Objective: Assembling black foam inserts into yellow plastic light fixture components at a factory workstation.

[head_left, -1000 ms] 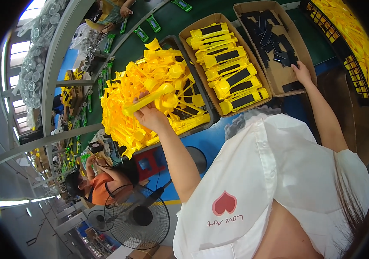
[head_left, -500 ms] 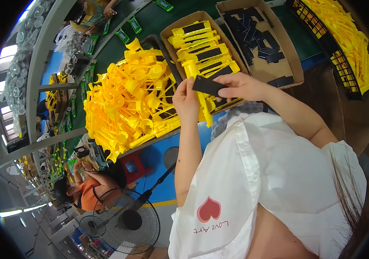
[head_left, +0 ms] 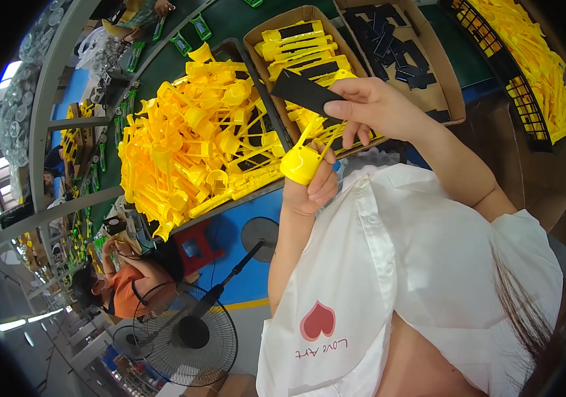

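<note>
My left hand (head_left: 319, 188) is closed around a yellow plastic part (head_left: 300, 165), its round cup-shaped end facing left and thin arms rising from it. Above it, my right hand (head_left: 379, 109) pinches a flat black rectangular plate (head_left: 299, 91) by its right end. In the picture the plate lies just over the yellow part; whether they touch, I cannot tell. Behind the plate stands a cardboard box (head_left: 252, 41) with rows of yellow parts bearing black plates. A second cardboard box (head_left: 445, 76), holding loose black plates, is to its right.
Left of the boxes, loose yellow parts (head_left: 190, 139) are heaped in a dark tray. A black wire basket (head_left: 524, 99) full of yellow pieces stands far right. Green devices (head_left: 200, 26) lie on the green bench. A fan (head_left: 193, 331) and a co-worker in orange (head_left: 127, 288) are lower left.
My left hand has drawn the yellow part nearer to me and turned it, so its cup end now faces left. My right hand has shifted the black plate slightly up and left.
</note>
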### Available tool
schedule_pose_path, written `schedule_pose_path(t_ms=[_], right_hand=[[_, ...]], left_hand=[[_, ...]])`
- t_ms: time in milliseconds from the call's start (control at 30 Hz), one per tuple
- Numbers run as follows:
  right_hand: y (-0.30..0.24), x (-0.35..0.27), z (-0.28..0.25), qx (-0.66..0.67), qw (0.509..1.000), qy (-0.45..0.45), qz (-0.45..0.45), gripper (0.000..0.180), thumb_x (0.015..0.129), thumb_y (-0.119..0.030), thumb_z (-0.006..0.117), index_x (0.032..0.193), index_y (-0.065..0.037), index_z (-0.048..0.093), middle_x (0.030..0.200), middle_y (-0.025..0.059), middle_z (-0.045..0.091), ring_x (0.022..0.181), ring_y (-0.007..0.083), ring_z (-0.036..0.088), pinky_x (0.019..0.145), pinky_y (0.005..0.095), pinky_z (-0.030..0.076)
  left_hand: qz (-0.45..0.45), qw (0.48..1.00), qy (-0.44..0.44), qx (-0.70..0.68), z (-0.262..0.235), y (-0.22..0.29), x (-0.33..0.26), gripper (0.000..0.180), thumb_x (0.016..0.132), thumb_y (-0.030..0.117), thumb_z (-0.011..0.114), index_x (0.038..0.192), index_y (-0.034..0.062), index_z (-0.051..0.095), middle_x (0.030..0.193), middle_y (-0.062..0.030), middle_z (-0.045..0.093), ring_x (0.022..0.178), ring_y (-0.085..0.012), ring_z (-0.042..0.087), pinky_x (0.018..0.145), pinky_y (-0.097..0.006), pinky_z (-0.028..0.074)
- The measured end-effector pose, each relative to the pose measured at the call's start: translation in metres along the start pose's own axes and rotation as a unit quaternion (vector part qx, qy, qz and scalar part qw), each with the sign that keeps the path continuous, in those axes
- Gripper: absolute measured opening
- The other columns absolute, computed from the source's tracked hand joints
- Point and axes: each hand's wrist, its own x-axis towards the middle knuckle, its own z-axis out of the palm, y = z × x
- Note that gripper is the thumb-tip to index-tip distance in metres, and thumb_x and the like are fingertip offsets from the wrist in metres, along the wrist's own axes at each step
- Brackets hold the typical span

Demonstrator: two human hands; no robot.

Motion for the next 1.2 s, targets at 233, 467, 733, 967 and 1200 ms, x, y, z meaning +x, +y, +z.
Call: schedule_pose_path(t_ms=[233, 467, 733, 967, 1200], right_hand=[[0.023, -0.005, 0.002, -0.231, 0.951, 0.110, -0.172, 0.016, 0.081, -0.019, 0.055, 0.091, -0.007, 0.057, 0.071, 0.0054, 0.057, 0.054, 0.0103, 0.054, 0.050, 0.0200, 0.042], [0.022, -0.012, -0.002, -0.105, 0.968, 0.158, -0.164, 0.016, 0.084, -0.020, 0.051, 0.087, -0.004, 0.052, 0.061, 0.0004, 0.051, 0.050, 0.0048, 0.046, 0.046, 0.0177, 0.037], [0.024, -0.020, -0.007, -0.017, 0.999, 0.050, 0.008, 0.017, 0.084, -0.020, 0.052, 0.086, -0.004, 0.049, 0.053, -0.0020, 0.044, 0.042, 0.0034, 0.038, 0.038, 0.0166, 0.032], [0.015, -0.009, -0.009, -0.043, 0.998, 0.015, 0.047, 0.014, 0.082, -0.018, 0.054, 0.082, -0.005, 0.049, 0.053, -0.0025, 0.043, 0.044, 0.0033, 0.039, 0.040, 0.0168, 0.033], [0.025, 0.030, 0.044, -0.082, 0.988, -0.117, 0.061, 0.012, 0.076, -0.011, 0.058, 0.077, -0.002, 0.050, 0.051, -0.0014, 0.044, 0.039, 0.0034, 0.038, 0.034, 0.0189, 0.027]], left_hand=[[-0.006, 0.999, 0.030, -0.019, 0.003, -0.008, 0.004, 0.040, 0.090, 0.034, 0.028, 0.087, 0.0033, 0.053, 0.043, -0.0018, 0.038, 0.035, -0.0121, 0.033, 0.034, -0.022, 0.028], [0.021, 0.995, 0.042, -0.082, 0.003, -0.007, 0.003, 0.038, 0.089, 0.034, 0.030, 0.089, 0.0055, 0.055, 0.051, -0.0034, 0.050, 0.048, -0.0197, 0.048, 0.045, -0.029, 0.039], [0.059, 0.992, 0.088, -0.063, 0.002, -0.008, 0.002, 0.036, 0.089, 0.035, 0.032, 0.088, 0.0059, 0.053, 0.052, -0.0025, 0.051, 0.047, -0.0179, 0.050, 0.045, -0.028, 0.040], [0.235, 0.903, 0.335, 0.132, 0.007, 0.002, 0.008, 0.024, 0.088, 0.028, 0.039, 0.085, 0.0063, 0.049, 0.056, -0.0026, 0.047, 0.043, -0.0116, 0.042, 0.041, -0.024, 0.036], [0.341, 0.696, 0.528, 0.346, -0.010, -0.015, -0.063, 0.026, 0.081, 0.017, 0.053, 0.098, -0.0012, 0.043, 0.083, -0.0120, 0.055, 0.065, -0.0176, 0.057, 0.043, -0.027, 0.049]])
